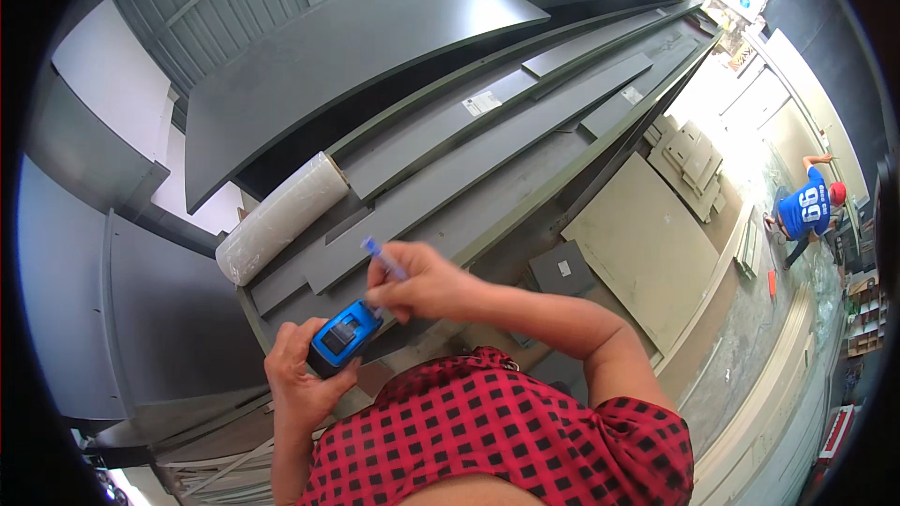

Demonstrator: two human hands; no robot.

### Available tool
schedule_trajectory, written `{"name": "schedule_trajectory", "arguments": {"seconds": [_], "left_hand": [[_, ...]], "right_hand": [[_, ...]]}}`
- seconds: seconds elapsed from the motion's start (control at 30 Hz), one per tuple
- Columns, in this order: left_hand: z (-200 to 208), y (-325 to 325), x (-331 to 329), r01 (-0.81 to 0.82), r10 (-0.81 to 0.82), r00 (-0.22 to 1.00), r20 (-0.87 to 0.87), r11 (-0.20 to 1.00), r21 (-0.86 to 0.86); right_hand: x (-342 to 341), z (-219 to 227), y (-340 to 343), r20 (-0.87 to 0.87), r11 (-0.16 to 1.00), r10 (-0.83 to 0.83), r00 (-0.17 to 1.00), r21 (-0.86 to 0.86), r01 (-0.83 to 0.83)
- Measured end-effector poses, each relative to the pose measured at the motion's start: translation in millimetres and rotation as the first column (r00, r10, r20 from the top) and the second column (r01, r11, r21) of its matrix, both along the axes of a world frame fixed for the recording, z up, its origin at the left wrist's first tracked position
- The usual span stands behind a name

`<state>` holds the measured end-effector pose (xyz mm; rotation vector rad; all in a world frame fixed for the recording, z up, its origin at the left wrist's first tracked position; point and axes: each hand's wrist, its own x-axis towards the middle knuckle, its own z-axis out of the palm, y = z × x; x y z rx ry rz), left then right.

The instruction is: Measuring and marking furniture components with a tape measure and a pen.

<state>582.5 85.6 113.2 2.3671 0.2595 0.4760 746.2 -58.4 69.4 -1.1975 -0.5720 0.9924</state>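
Note:
My left hand [303, 370] grips a boxy blue-and-black tape measure [343, 335], thumb along its lower side and fingers along its upper side. My right hand [420, 283], slightly blurred, pinches a pen [375, 248] with a blue end that points up and left. The right fingers are close to the top right corner of the tape measure; whether they touch it I cannot tell. Both hands are over the near end of a long bench-like stack with grey panel strips [450, 183] on it. A roll of clear plastic wrap [286, 215] lies on that stack, beyond my hands.
A large dark grey panel [347, 66] leans behind the strips. To the right are a beige board [647, 248], stacked beige pieces [689, 159] and a small dark panel [562, 269]. Farther right, a person in a blue shirt [804, 210] and red cap bends beside long panels.

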Motion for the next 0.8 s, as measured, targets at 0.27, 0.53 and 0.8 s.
{"name": "schedule_trajectory", "arguments": {"seconds": [0.27,0.53,0.8], "left_hand": [[-15,-7,10,-0.003,0.003,1.0,0.001,0.999,-0.032],[-30,6,-12,-0.125,0.125,0.992,-0.007,0.99,-0.061],[-41,17,-34,-0.342,0.344,0.939,-0.017,0.925,-0.166]], "right_hand": [[22,5,-23,0.37,0.989,-0.067,0.927,-0.101,0.112],[208,15,-202,0.506,0.524,-0.761,0.406,0.112,0.844],[262,-56,-270,0.067,0.25,-0.967,0.247,0.053,0.967]]}}
